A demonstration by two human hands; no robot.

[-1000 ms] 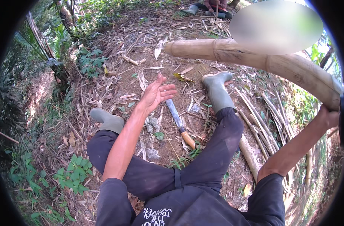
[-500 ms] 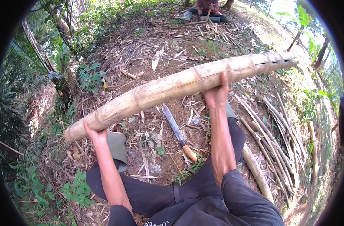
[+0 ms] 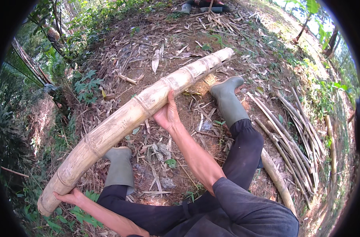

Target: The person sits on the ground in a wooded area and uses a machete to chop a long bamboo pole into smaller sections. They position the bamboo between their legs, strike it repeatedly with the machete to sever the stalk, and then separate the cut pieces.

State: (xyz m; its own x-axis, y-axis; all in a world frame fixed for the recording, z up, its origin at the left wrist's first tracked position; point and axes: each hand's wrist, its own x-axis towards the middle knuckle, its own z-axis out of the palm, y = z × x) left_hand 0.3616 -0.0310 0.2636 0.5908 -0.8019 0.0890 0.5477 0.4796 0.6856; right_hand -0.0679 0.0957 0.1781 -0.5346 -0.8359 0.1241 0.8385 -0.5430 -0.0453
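Observation:
A thick, pale bamboo pole with several ringed joints slants from the lower left to the upper middle, held above the ground. Its far end shows a dark split. Near its lower left end, my left hand grips it from the underside, thumb along the near side. Around the middle, my right hand supports the pole from below, thumb up against its side. The fingers of both hands are mostly hidden beneath it. No knife shows; my right forearm covers the ground at that spot.
My green rubber boots, left and right, rest on littered soil. A pile of thin sticks and a thicker pole lie to the right. Another person's boot shows at the top. Plants grow at left.
The bamboo pole has swung to a steeper slant, its left end coming down toward me and its far end moving left. Both hands moved with it. The knife on the ground has gone out of sight.

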